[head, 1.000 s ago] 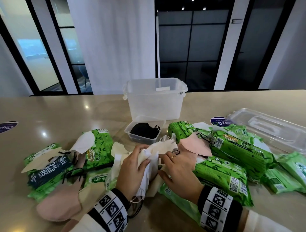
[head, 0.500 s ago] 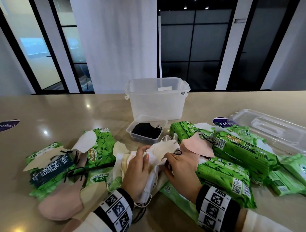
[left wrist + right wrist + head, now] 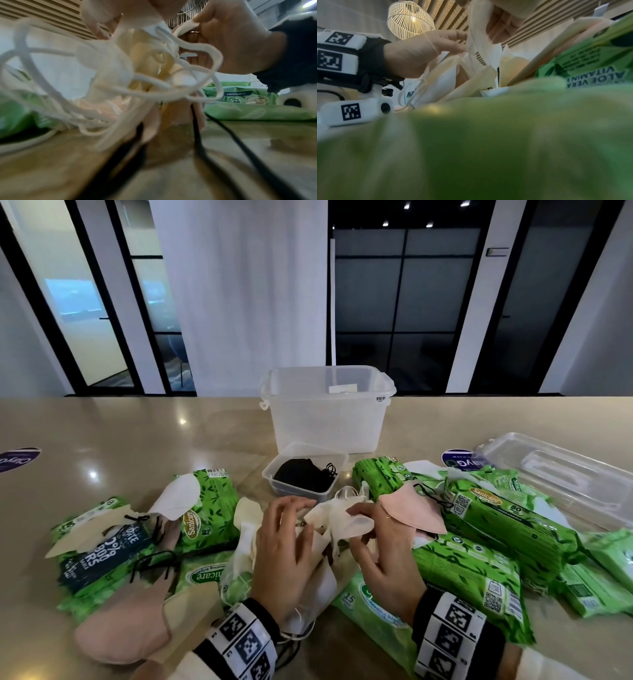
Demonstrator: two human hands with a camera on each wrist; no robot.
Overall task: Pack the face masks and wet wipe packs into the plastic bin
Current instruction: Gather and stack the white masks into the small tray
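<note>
My left hand (image 3: 284, 556) curled round a bunch of white face masks (image 3: 329, 525), my right hand (image 3: 383, 553) pinching one mask's edge, green wet wipe packs (image 3: 479, 570) beside both hands, plastic bin (image 3: 327, 412) beyond my fingertips on the surface (image 3: 120, 440)

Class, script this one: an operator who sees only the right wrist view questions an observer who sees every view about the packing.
Operator: Has anything gone into the bin?
Observer: In the head view the plastic bin stands behind the pile, and no masks or packs show inside.
Operator: What is my right hand gripping?
Observer: The right hand pinches a white mask above the heap.
Operator: Any black masks?
Observer: One black mask lies in a small tub in front of the bin.
</note>
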